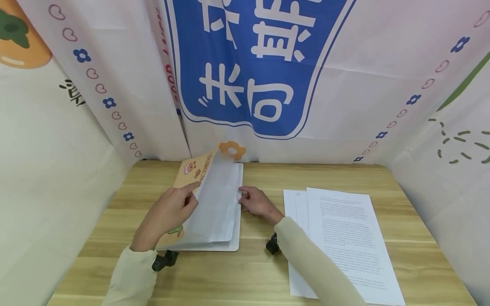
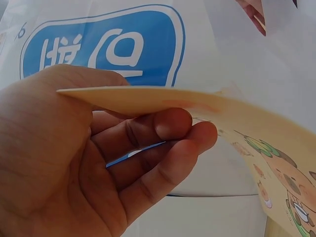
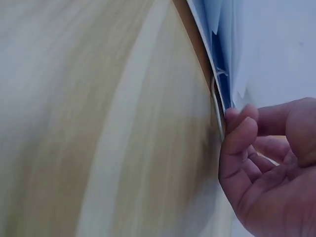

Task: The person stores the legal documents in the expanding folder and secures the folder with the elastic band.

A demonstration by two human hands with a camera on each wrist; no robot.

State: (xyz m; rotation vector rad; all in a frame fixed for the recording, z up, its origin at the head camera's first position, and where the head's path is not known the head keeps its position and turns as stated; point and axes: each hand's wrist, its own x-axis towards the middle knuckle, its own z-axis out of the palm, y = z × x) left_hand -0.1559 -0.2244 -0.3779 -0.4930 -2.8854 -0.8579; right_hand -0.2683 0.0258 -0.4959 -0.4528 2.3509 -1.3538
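A folder point(image 1: 220, 208) stands partly opened on the table, left of centre, with white inner sheets showing. Its orange cover point(image 1: 187, 169) carries cartoon animals and is raised toward the left. My left hand point(image 1: 170, 210) holds this cover between thumb and curled fingers, as the left wrist view shows. At the folder's right edge, my right hand point(image 1: 260, 202) pinches the rim with thumb and fingertips. A thin pale cord point(image 3: 215, 98) runs along that edge beside the fingertips in the right wrist view.
Printed sheets of paper point(image 1: 344, 229) lie overlapping on the right of the wooden table point(image 1: 260, 272), partly under my right forearm. A white cloth point(image 1: 344, 97) with printed patterns hangs behind the table and along its sides.
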